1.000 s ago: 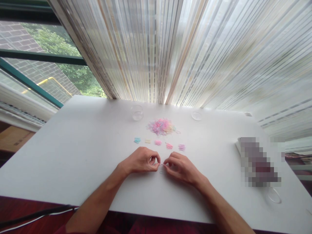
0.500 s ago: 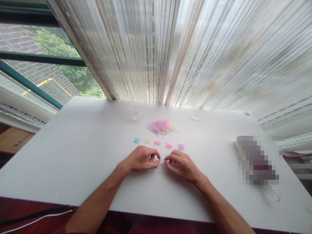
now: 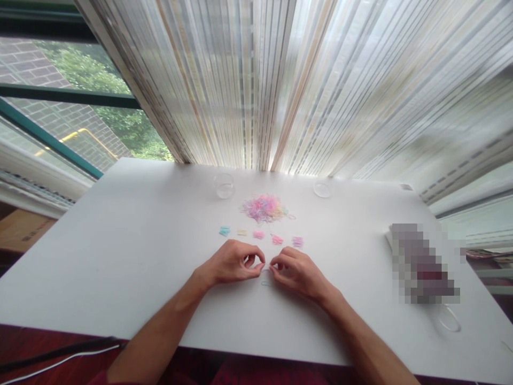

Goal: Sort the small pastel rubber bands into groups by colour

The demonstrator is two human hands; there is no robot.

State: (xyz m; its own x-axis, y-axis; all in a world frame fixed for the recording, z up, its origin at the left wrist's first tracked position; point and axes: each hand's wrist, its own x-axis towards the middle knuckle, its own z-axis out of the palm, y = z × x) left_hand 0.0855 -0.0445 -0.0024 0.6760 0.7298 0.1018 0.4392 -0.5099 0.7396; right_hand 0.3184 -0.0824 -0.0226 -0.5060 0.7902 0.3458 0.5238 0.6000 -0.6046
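My left hand [image 3: 236, 261] and my right hand [image 3: 298, 270] face each other low over the white table, thumb and index finger pinched in each. A thin purple rubber band [image 3: 266, 270] spans the small gap between the two pinches. Just below the fingertips lies a pale bluish band [image 3: 266, 283] on the tabletop. Beyond my hands is a row of small sorted heaps: blue [image 3: 225, 231], yellow [image 3: 242, 232], pink [image 3: 258, 235], coral-pink [image 3: 277, 240] and purple [image 3: 297, 241]. Behind them sits a loose mixed pile of pastel rubber bands [image 3: 264, 207].
A clear round container [image 3: 224, 186] stands at the back left, and a clear lid [image 3: 323, 188] lies at the back right. A blurred-out object [image 3: 425, 264] with a white loop [image 3: 449, 318] is on the right. A striped curtain [image 3: 256, 85] hangs along the far edge.
My fingertips have come very slightly closer together, the left hand shifting a touch to the right. The curtain at the far right has shifted. The heaps and the pile have not moved.
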